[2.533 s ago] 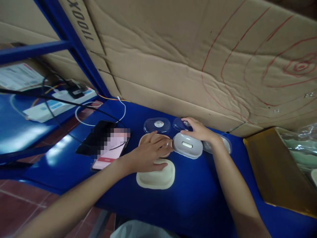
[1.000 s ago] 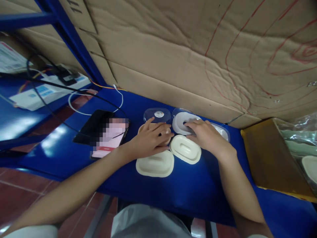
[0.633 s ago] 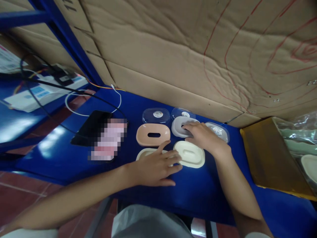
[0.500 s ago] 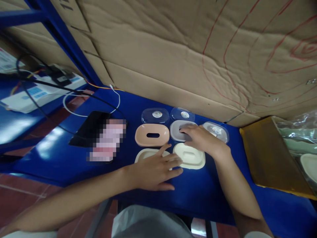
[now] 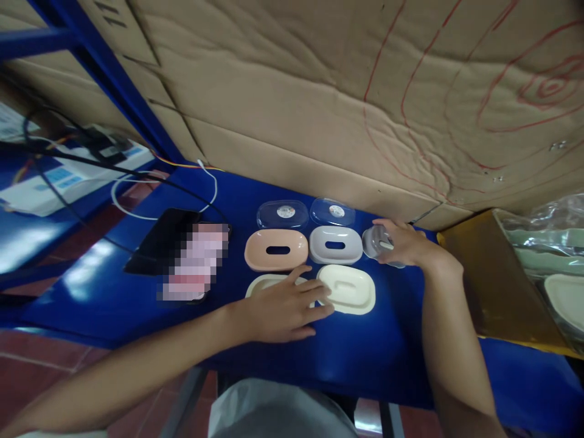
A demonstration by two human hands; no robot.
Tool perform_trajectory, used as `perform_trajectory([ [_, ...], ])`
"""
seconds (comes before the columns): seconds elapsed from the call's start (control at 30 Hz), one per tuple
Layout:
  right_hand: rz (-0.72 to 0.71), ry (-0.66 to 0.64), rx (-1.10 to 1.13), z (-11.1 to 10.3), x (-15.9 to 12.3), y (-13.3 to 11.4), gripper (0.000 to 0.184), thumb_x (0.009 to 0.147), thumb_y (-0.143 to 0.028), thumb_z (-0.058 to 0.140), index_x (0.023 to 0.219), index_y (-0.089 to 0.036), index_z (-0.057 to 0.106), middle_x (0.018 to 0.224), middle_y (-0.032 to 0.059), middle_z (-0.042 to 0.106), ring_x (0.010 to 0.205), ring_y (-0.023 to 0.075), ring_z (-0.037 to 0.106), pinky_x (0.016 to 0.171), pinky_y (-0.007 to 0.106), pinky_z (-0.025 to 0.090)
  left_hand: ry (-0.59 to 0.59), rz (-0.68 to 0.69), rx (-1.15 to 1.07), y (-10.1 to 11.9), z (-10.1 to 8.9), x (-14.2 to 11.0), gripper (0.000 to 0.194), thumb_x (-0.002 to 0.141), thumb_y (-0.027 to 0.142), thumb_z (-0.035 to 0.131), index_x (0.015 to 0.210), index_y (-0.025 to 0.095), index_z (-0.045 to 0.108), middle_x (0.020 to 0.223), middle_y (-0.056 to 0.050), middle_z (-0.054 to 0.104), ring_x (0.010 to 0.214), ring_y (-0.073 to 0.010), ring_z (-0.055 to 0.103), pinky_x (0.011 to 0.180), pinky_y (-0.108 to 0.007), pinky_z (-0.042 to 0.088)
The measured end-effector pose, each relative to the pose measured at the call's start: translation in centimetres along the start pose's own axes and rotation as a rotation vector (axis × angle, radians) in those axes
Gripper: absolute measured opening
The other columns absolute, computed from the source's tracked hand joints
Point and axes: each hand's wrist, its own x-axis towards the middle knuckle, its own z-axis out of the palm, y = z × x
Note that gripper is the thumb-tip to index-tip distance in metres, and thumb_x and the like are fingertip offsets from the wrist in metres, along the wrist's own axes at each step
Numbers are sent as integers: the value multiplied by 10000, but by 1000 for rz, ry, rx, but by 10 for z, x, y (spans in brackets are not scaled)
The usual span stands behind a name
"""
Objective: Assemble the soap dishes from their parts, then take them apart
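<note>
My left hand (image 5: 287,309) lies palm down with its fingers spread, over one cream tray (image 5: 260,284) and at the edge of a second cream tray (image 5: 349,292). My right hand (image 5: 408,243) has its fingers around a lidded soap dish (image 5: 373,240), grey under a clear top, partly hidden by the hand. Between the hands sits a pale grey slotted dish (image 5: 335,234). Left of it is a peach slotted dish (image 5: 277,242). Behind these lie two clear lids, the left lid (image 5: 269,214) and the right lid (image 5: 322,211), each with a round sticker.
A phone (image 5: 196,261) with a blurred screen and a dark flat object (image 5: 157,243) lie on the blue table (image 5: 374,347) at left, near cables. A cardboard wall (image 5: 274,109) rises behind. At right stands an open carton (image 5: 493,274) holding plastic-wrapped pieces.
My right hand has left the pale grey dish, moved right and closed around the lidded soap dish. The pale grey dish's slot now shows fully. My left hand stays about in place.
</note>
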Motion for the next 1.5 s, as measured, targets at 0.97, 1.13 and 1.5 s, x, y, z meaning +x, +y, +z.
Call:
perform_trajectory([
  [0.97,-353,75,310,16,43,24,761,938,-450,765,1629,-266,505,1668,122,536,1487,325,567,1247,501,432,75,-46,9,-5,-1,-2,277,1042,413,692,1253,234,696,1272,-70,747,1238,-250,664,1243,-451,315],
  [1.13,-371,4,216,13,43,22,793,926,-403,768,1654,-321,465,1760,117,387,1640,332,338,1322,593,268,72,-43,7,-7,0,-2,266,1053,415,671,1246,235,698,1273,-80,745,1243,-254,663,1236,-452,334],
  [1.5,-293,118,149,11,35,6,651,976,-367,679,1597,-267,510,1708,147,466,1579,344,440,1263,588,359,64,-63,6,-9,-1,-3,279,1067,398,648,1292,237,684,1290,-66,746,1242,-254,667,1226,-452,343],
])
